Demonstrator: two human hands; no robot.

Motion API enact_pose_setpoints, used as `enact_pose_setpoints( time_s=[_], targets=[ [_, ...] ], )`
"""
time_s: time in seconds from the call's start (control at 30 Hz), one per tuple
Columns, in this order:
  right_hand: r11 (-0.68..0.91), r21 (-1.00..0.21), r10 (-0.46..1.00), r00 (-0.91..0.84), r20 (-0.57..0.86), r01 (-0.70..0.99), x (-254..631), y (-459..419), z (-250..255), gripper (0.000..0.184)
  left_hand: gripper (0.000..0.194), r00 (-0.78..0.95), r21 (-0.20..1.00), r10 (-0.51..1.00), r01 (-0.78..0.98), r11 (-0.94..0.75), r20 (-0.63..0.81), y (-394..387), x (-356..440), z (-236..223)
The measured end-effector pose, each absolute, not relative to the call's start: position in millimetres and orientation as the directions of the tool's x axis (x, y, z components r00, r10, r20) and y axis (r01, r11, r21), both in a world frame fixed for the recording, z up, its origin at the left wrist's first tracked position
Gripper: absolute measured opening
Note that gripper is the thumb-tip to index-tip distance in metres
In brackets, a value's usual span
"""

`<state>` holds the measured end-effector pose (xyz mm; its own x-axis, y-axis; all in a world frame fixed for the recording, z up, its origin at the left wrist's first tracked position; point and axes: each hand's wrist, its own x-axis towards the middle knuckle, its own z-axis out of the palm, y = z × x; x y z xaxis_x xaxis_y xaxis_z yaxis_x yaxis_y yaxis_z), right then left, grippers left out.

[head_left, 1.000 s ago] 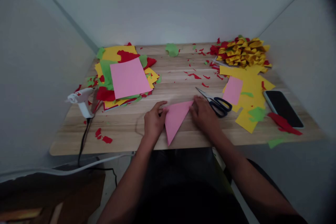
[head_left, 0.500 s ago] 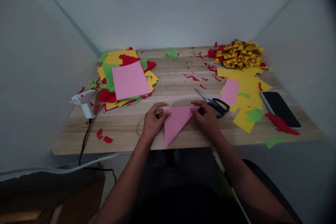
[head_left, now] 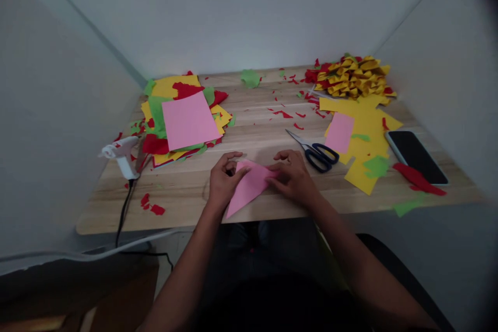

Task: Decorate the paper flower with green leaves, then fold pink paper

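Note:
A sheet of pink paper [head_left: 249,187], folded into a triangle, lies between my hands near the table's front edge. My left hand [head_left: 226,179] grips its upper left corner, thumb on top. With thumb and fingers my right hand [head_left: 291,176] pinches the right corner; the fingers cover that tip. Just beyond my right hand rest the scissors [head_left: 317,153] with dark blue handles, blades slightly apart and pointing away to the left.
Left: a pink square sheet [head_left: 190,122] on coloured paper, and a white glue gun [head_left: 123,157] with its cord. Right: yellow paper [head_left: 368,127], a pink strip [head_left: 340,133], a phone [head_left: 417,158], and a heap of folded yellow pieces [head_left: 356,77]. Red scraps [head_left: 283,113] dot the wooden table [head_left: 249,140].
The pink triangle has turned, its right corner coming down toward me. My right hand has shifted left and nearer, bringing it closer to my left hand.

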<state>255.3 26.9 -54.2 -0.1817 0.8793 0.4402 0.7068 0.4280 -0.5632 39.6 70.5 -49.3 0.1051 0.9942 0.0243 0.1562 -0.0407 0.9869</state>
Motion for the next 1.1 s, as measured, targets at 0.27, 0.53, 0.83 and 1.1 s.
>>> enact_pose_setpoints(
  time_s=[0.27,0.53,0.83,1.1],
  targets=[
    [0.560,-0.513,0.814,-0.319,0.485,0.650,263,13,-54,0.015,0.019,-0.127,0.965,0.983,0.245,-0.095,0.129,76,38,-62],
    [0.575,-0.397,0.818,-0.486,0.308,0.716,271,-27,-57,0.027,0.024,0.345,0.531,0.819,0.633,-0.564,0.459,62,34,-47],
    [0.558,-0.369,0.826,-0.454,0.334,0.743,274,-53,-53,0.019,0.038,0.534,0.373,0.841,0.766,-0.524,0.085,5,28,-44],
    [0.208,-0.552,0.963,-0.069,0.262,0.807,250,-7,-53,0.022,0.035,0.365,0.630,0.903,0.652,-0.422,0.227,6,20,-51]
  ],
)
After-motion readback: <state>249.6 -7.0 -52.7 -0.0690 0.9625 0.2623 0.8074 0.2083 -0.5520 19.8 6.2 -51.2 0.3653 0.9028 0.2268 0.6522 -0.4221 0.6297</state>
